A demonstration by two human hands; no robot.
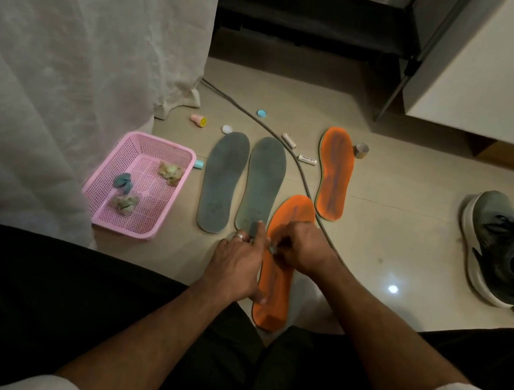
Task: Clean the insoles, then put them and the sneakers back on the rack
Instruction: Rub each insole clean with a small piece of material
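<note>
A white tube [307, 159] lettered "Heybright" lies on the floor [395, 240] between two orange insoles. The near orange insole [279, 267] runs lengthwise near to far, heel toward the person. The left hand [236, 265] rests on its left edge, fingers relaxed, while the right hand [302, 249] pinches a small object against it.

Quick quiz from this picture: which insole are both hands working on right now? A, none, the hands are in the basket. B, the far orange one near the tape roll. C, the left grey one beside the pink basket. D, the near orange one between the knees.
D: the left hand and right hand both sit on the near orange insole.
</note>
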